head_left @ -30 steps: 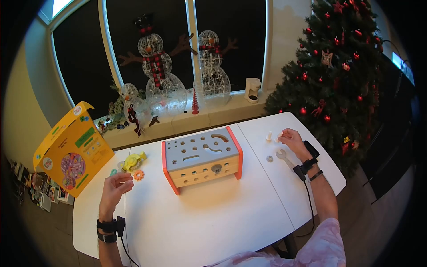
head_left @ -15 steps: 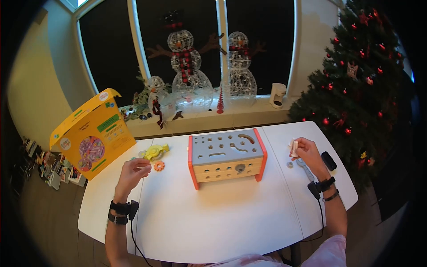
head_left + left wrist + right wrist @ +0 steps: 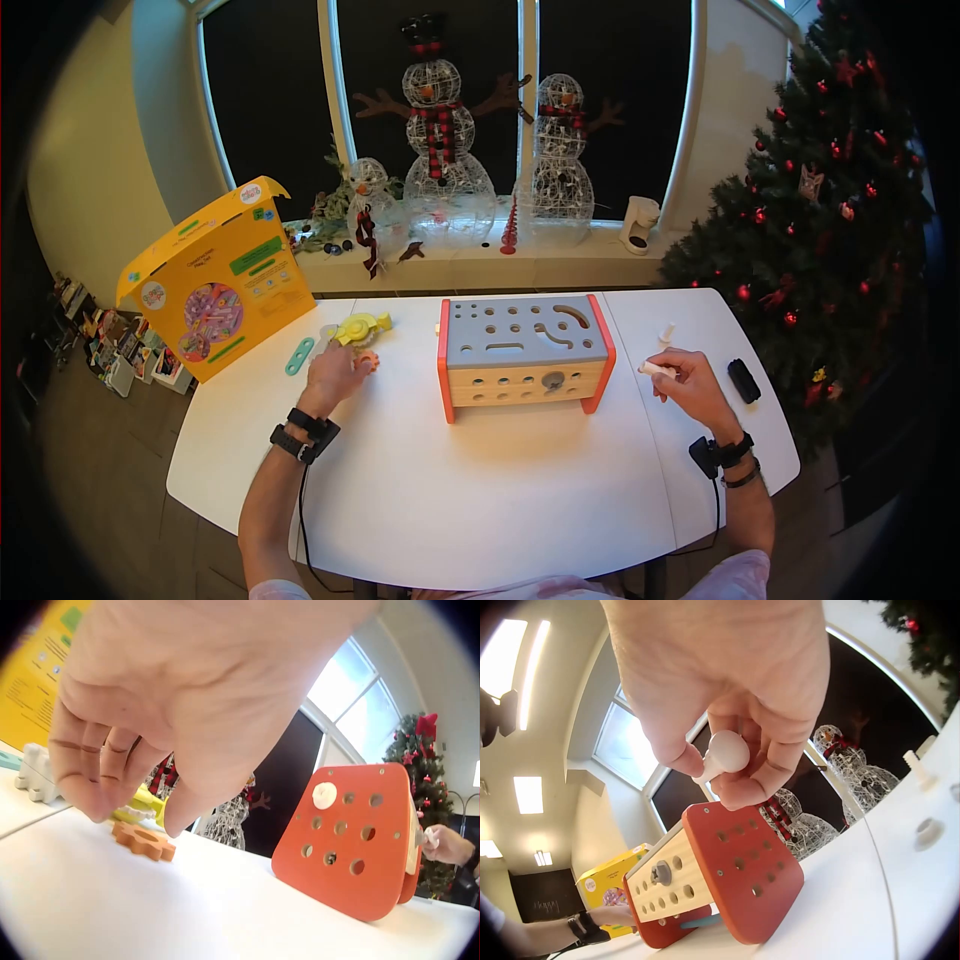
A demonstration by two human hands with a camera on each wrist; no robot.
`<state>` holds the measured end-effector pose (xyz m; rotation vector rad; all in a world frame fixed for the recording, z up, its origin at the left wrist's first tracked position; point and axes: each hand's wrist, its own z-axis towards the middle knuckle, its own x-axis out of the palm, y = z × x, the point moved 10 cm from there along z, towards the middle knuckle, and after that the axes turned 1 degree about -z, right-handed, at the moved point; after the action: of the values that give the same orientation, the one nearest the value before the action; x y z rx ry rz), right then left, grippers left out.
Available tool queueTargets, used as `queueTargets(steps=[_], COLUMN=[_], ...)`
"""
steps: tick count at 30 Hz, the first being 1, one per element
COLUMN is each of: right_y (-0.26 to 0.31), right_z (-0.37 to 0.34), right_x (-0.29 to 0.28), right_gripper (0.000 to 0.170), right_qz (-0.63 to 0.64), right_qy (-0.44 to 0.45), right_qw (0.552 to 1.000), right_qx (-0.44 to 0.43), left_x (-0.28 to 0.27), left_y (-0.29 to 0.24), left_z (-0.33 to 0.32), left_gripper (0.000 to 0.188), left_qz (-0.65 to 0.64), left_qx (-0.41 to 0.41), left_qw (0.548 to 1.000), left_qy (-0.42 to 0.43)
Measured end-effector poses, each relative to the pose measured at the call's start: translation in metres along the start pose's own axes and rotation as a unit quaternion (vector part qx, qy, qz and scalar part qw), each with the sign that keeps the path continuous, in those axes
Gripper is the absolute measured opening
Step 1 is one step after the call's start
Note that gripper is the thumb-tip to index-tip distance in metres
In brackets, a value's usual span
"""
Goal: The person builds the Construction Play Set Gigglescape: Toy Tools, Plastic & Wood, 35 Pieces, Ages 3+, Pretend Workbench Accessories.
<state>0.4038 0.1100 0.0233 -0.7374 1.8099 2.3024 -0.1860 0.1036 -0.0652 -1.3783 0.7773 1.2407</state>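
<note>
From my end, I have the right hand point(image 3: 692, 386) pinching a white screw point(image 3: 657, 370) between thumb and fingers, raised to the right of the bench point(image 3: 528, 340). The left hand point(image 3: 334, 378) reaches down with thumb and fingers parted on either side of the orange gear point(image 3: 142, 841), which lies on the table point(image 3: 480, 500); I can't tell whether they touch it. Close by I see a yellow toy point(image 3: 362, 328) and a teal strip point(image 3: 299, 356).

The bench is a box with holes: a grey screw point(image 3: 553, 381) sits in its wooden front and a white disc point(image 3: 324, 796) in its red left end. The yellow carton point(image 3: 220, 280) stands at the table's far left, its inside hidden from me. Near the right hand, a second white screw point(image 3: 921, 771) stands on the table, just beside a grey nut point(image 3: 928, 834).
</note>
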Motion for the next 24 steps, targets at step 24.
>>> queueTargets(steps=[24], right_y=[0.063], right_z=[-0.028], right_x=[0.073], right_gripper=[0.018], right_qz=[-0.054], right_qy=[0.073], right_qw=[0.985], right_qx=[-0.145], left_x=[-0.116], left_y=[-0.156], left_z=[-0.105], left_gripper=[0.015], left_qz=[-0.366], left_qx=[0.202], left_qw=[0.906], left_qy=[0.060])
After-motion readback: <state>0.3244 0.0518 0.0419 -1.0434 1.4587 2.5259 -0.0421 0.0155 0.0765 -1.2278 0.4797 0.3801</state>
